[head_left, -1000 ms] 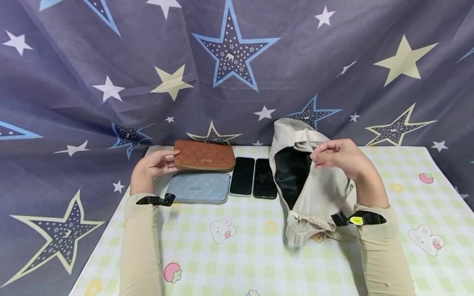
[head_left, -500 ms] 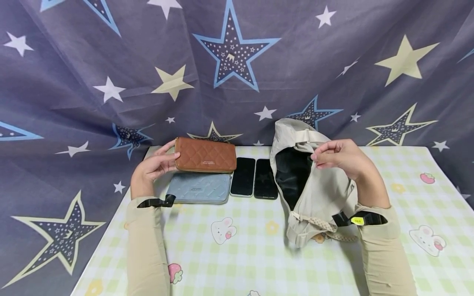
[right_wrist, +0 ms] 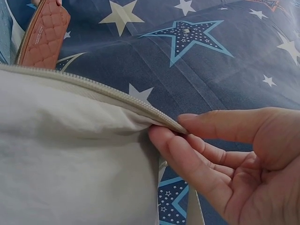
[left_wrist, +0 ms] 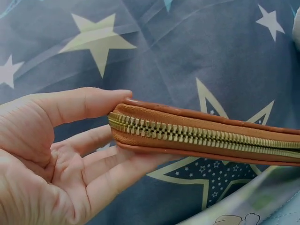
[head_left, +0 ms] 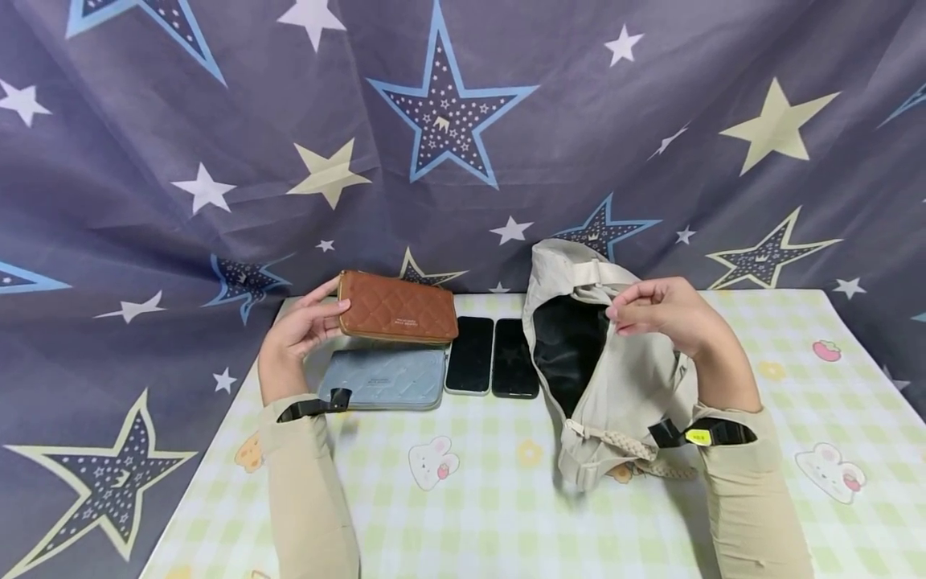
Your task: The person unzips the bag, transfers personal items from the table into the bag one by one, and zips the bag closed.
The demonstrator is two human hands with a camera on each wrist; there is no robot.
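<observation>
Fingers of the left hand (head_left: 297,328) pinch the brown wallet (head_left: 398,307), which I see left of the bag (head_left: 644,378); the right hand (head_left: 673,315) pinches the bag's zip edge (right_wrist: 112,92); two phones (head_left: 470,354) lie left of the bag, the blue wallet (head_left: 383,378) farther left
</observation>
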